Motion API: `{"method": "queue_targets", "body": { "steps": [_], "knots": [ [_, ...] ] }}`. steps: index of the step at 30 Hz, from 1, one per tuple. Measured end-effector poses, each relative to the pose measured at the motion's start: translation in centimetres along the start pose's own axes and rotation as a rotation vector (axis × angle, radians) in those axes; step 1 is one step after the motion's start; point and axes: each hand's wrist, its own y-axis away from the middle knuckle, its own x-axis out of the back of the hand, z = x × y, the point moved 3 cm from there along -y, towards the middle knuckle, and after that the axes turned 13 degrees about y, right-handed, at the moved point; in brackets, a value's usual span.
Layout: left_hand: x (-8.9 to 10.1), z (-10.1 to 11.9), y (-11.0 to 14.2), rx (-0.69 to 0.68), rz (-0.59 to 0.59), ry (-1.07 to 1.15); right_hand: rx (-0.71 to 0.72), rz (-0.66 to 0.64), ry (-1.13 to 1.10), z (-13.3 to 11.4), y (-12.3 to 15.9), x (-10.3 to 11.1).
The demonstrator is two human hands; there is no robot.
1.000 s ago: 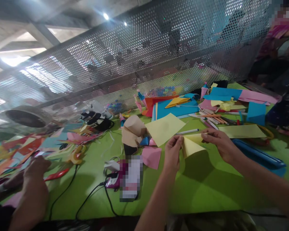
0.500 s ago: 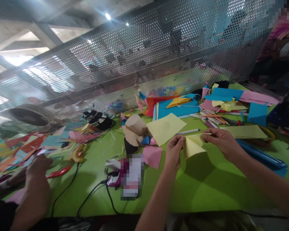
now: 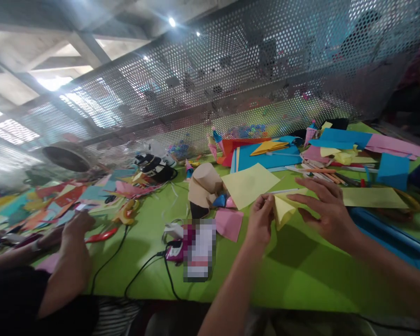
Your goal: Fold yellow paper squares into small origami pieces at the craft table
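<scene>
Table (image 3: 301,284) green shows between the hands and the near edge, room enough for moving; toward the right edge a blue case (image 3: 388,235) bounds it. Nearer the far edge, a flat yellow sheet (image 3: 250,184) looks unworked. The right hand (image 3: 331,212) has its fingers spread; the left hand (image 3: 261,217) pinches the folded yellow paper (image 3: 283,210) above the table, between both. Bent over with loose flaps, it seems partly shaped, the folding unfinished.
</scene>
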Motion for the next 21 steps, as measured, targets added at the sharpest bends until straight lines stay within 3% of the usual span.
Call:
{"method": "queue_targets", "body": {
  "steps": [4,8,15,21],
  "knots": [
    [-0.3,-0.3,0.2,-0.034,-0.045,0.028,-0.008,0.128,0.157,-1.2,0.1,-0.1],
    [-0.3,-0.6,0.1,-0.038,-0.038,0.052,0.038,0.155,0.146,-1.8,0.6,-0.7],
    [-0.1,-0.6,0.0,-0.006,-0.02,0.092,0.057,0.059,0.08,-1.1,1.2,-2.3],
    [-0.2,-0.4,0.0,-0.019,-0.041,0.099,0.075,-0.104,-0.025,-0.8,1.0,-1.8]
  ]
}}
